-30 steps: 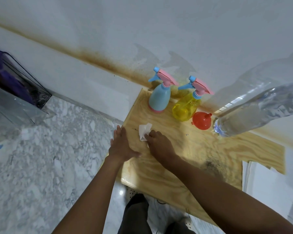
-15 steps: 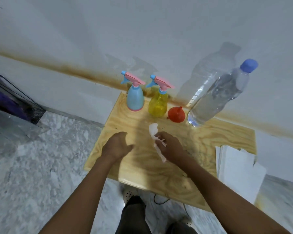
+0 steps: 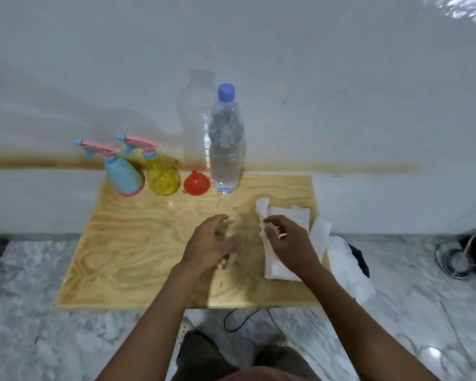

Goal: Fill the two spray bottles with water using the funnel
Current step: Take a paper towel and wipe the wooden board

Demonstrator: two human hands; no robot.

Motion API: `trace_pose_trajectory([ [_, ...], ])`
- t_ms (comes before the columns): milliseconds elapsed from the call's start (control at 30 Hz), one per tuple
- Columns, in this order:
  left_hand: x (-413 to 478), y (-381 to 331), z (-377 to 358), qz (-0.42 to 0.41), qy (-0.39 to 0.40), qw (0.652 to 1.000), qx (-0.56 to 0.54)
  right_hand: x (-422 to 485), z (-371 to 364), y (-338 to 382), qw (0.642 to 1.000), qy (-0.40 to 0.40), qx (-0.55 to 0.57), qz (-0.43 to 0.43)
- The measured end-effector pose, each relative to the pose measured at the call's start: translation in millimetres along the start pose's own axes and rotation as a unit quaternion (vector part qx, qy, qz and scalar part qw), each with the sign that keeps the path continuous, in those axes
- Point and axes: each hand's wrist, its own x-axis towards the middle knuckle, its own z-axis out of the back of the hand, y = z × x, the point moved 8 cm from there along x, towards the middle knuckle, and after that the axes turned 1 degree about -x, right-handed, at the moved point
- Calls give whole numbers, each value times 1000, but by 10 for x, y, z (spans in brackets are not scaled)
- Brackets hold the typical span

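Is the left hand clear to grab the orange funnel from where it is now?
Probably yes. The left hand is empty and open, with only bare board between it and the funnel. The yellow spray bottle and water bottle flank the funnel closely, so a reach from the front looks safest.

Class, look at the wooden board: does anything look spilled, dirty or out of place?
A dark smudge stains the wooden board between the left hand and the right hand, which pinches a white tissue. The red funnel stands mouth down beside the water bottle. A brown streak runs along the wall behind.
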Motion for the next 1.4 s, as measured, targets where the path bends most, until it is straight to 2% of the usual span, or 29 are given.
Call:
trace_pose_trajectory([
  [233,143,-548,-1196,-33,59,995,70,-346,904,-846,991,-100,29,-85],
  [333,220,-701,-1752,-64,79,982,158,-461,1121,-1215,985,-121,33,-115],
  [500,383,-720,-2319,-58,68,952,294,-589,1271,-1676,983,-118,30,-134],
  [633,451,-580,-2469,-46,70,924,373,-665,1349,-1983,981,-116,22,-151],
  [800,477,-542,-2522,-50,63,904,420,-799,1400,-2457,974,-118,8,-193],
  [1267,616,-639,-2492,-44,72,887,454,-384,1691,-3994,950,-113,-87,-278],
  [1400,659,-639,-2494,-28,65,890,450,-246,1488,-4603,942,-46,-52,-329],
])
